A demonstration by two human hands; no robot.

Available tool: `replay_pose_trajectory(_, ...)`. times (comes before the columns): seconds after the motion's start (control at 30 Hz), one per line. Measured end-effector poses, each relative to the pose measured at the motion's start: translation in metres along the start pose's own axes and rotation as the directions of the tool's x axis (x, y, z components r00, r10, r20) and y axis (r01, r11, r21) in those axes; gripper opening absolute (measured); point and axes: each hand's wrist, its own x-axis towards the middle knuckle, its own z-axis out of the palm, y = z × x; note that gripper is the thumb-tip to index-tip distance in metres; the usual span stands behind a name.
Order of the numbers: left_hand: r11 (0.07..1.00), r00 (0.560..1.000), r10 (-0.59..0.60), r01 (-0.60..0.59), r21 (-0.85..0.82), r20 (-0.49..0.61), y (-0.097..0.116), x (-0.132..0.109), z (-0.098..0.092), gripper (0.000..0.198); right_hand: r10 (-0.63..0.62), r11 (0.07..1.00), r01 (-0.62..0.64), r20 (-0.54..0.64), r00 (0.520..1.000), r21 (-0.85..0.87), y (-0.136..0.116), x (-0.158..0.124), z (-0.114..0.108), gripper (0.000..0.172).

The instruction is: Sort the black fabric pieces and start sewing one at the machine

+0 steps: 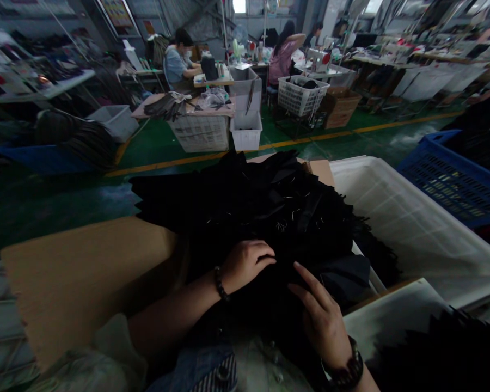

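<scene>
Fig.: fingertips of L hand (245, 264) sunk in black fabric pile (269, 212); grip indeterminate. R hand (322, 318): forearm cut by near edge. Pile's separate pcs lost in dark. Blue crate (453, 179) cropped at right edge. Far benches (212, 81): items too small to tell; far-left dark stacks (77, 141) blurred.

No legible text or numbers anywhere; distant wall posters (118, 12) too blurred for reading
</scene>
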Motion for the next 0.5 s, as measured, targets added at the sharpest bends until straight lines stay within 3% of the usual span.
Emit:
replay_pose_trajectory(0.13, 0.965, 0.97, 0.225, -0.208, -0.162, 0.094, 0.033, -0.014, 0.0, 0.014, -0.028, 0.998, 0.028, -0.014, 1.0, 0.057, 0.002, -0.001, -0.005, 0.03)
replay_pose_trajectory(0.3, 0.913, 0.961, 0.224, -0.148, -0.38, 0.164, 0.038, -0.016, -0.005, 0.023, 0.004, 0.998, 0.001, -0.066, 0.998, 0.062, 0.004, -0.011, -0.017, 0.033)
replay_pose_trajectory(0.4, 0.956, 0.981, 0.128, -0.083, -0.281, 0.144, 0.016, -0.013, 0.0, 0.018, 0.005, 0.998, 0.003, -0.13, 0.991, 0.06, 0.002, -0.015, -0.02, 0.042)
replay_pose_trajectory(0.5, 0.991, 0.988, -0.132, 0.131, 0.022, 0.082, -0.018, -0.007, 0.013, 0.02, 0.003, 1.0, 0.0, -0.125, 0.992, 0.025, 0.0, -0.014, -0.02, 0.05)
